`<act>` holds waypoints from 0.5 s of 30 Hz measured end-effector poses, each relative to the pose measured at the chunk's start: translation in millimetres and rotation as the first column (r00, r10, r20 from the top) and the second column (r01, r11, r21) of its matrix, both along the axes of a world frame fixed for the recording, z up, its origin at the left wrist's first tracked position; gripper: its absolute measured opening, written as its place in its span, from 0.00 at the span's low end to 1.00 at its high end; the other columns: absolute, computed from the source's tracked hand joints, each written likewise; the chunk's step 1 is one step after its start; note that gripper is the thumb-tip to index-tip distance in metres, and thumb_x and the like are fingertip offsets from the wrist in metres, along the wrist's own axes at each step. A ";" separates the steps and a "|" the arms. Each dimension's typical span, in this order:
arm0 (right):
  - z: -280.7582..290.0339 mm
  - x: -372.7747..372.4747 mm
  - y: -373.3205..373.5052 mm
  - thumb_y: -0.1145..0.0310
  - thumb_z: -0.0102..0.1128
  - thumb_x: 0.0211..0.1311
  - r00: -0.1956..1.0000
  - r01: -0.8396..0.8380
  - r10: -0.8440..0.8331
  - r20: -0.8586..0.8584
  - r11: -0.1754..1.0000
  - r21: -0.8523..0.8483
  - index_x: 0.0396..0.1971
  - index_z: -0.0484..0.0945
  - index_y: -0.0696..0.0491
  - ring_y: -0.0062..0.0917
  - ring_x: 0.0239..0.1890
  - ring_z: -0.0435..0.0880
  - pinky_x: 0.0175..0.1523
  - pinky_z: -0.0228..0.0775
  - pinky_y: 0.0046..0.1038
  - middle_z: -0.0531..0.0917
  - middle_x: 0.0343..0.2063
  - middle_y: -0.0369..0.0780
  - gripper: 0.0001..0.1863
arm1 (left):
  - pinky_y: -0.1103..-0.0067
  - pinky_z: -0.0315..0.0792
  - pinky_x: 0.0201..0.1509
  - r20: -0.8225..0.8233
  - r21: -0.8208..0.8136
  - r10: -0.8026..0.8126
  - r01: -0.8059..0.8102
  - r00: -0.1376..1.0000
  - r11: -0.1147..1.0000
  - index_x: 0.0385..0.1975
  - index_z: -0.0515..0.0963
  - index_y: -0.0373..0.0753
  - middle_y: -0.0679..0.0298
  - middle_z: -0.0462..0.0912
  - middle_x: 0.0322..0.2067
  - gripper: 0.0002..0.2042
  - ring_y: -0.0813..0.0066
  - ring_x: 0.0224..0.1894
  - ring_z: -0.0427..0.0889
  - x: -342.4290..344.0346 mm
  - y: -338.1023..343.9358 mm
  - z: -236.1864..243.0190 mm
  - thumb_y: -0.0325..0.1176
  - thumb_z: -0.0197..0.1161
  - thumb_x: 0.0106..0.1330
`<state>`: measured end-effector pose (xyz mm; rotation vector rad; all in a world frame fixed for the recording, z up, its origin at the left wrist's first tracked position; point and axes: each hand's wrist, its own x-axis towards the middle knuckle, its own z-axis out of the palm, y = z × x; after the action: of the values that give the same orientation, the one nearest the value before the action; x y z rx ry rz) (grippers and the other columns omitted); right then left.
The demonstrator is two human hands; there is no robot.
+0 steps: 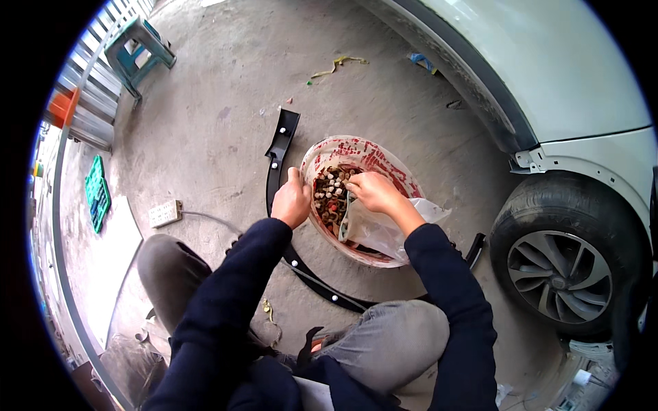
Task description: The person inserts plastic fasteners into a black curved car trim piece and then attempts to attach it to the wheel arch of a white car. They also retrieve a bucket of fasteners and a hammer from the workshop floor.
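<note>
The left hand [293, 204] grips the bucket's rim [307, 160] at nine o'clock, where slipping could spill fasteners [332, 183]; the right hand's [375, 192] hold I cannot tell.

You are in what appears to be a car repair work area, as indicated by the pale car [596, 75] with an exposed bracket [529, 162] above its wheel [558, 277], the loose black trim strip [279, 147] on the stained concrete floor [205, 123], the bucket [404, 171] of small fasteners [336, 185], and the power strip [165, 214].
</note>
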<state>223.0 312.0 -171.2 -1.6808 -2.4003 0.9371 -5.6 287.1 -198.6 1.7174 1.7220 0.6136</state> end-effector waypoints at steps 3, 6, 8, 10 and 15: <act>-19.6 -25.1 6.0 0.60 0.51 0.68 0.998 0.043 -0.046 0.032 0.994 0.104 0.34 0.83 0.54 0.46 0.41 0.84 0.47 0.74 0.46 0.85 0.35 0.49 0.15 | 0.50 0.72 0.42 0.075 -0.033 0.041 -0.039 0.996 0.999 0.44 0.62 0.34 0.35 0.80 0.31 0.13 0.34 0.37 0.80 -17.2 -20.6 17.6 0.34 0.54 0.67; -46.8 -55.8 9.0 0.63 0.56 0.65 0.994 0.015 -0.025 0.105 0.996 0.090 0.50 0.81 0.53 0.42 0.48 0.83 0.54 0.74 0.41 0.84 0.47 0.47 0.17 | 0.50 0.72 0.44 0.123 -0.086 0.059 -0.049 0.991 0.995 0.46 0.62 0.34 0.33 0.80 0.34 0.15 0.33 0.39 0.80 -25.8 -26.1 18.2 0.34 0.55 0.67; -77.3 -56.1 2.9 0.66 0.57 0.63 0.993 -0.077 0.052 0.110 0.967 0.242 0.55 0.78 0.51 0.41 0.56 0.78 0.58 0.71 0.41 0.79 0.56 0.45 0.19 | 0.50 0.73 0.44 0.156 -0.085 0.043 -0.030 0.987 0.996 0.46 0.62 0.34 0.33 0.80 0.35 0.15 0.32 0.39 0.80 -20.7 -26.5 20.5 0.34 0.56 0.67; -90.8 -61.5 2.3 0.67 0.58 0.63 0.968 -0.139 0.095 0.233 0.974 0.178 0.63 0.71 0.48 0.42 0.65 0.69 0.64 0.64 0.44 0.71 0.65 0.44 0.27 | 0.51 0.73 0.44 0.162 -0.125 0.044 -0.023 0.986 0.992 0.48 0.62 0.34 0.33 0.80 0.38 0.17 0.32 0.40 0.80 -23.0 -28.4 23.3 0.35 0.57 0.67; -117.9 -73.1 -4.2 0.62 0.59 0.61 0.900 -0.174 0.065 0.430 0.960 0.221 0.66 0.67 0.50 0.40 0.68 0.64 0.67 0.55 0.53 0.65 0.68 0.45 0.32 | 0.54 0.74 0.44 0.180 -0.101 0.045 -0.027 0.983 0.994 0.53 0.61 0.33 0.34 0.79 0.42 0.20 0.35 0.41 0.81 -24.1 -28.8 18.7 0.38 0.57 0.69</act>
<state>149.9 307.8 -289.1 -1.7964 -2.7690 0.2641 -29.8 258.3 -180.0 1.5163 1.6296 0.6692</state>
